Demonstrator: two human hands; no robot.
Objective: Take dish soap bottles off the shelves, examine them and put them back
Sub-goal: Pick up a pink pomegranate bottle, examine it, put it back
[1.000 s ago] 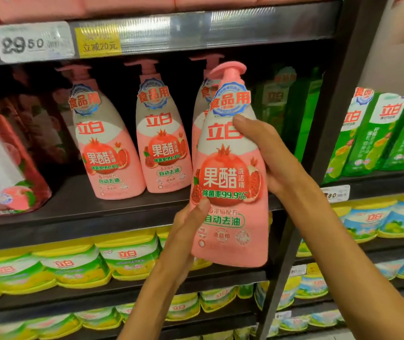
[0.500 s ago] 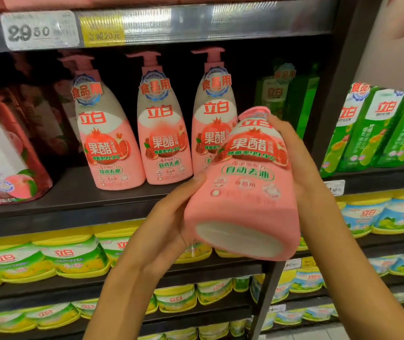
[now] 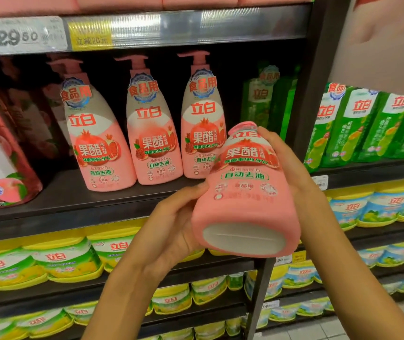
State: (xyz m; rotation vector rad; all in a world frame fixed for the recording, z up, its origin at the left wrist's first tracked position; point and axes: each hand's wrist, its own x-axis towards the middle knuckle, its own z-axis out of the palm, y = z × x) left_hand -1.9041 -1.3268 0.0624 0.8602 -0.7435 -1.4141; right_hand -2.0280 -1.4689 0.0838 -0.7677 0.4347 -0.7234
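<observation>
- Held bottle [image 3: 243, 190]: pink dish soap, tipped back so we see its white base; in front of the dark shelf [image 3: 73, 200], clear of it.
- Left hand [image 3: 171, 231]: our grip curls round the bottle's lower left side, thumb on the label.
- Right hand [image 3: 291, 173]: grip wrapped round the right side and upper back.
- Shelf stock: three matching pink pump bottles [image 3: 153, 133] upright in a row; green bottles [image 3: 267, 101] beside them.
- Price tag [image 3: 28, 35]: on the rail above.
</observation>
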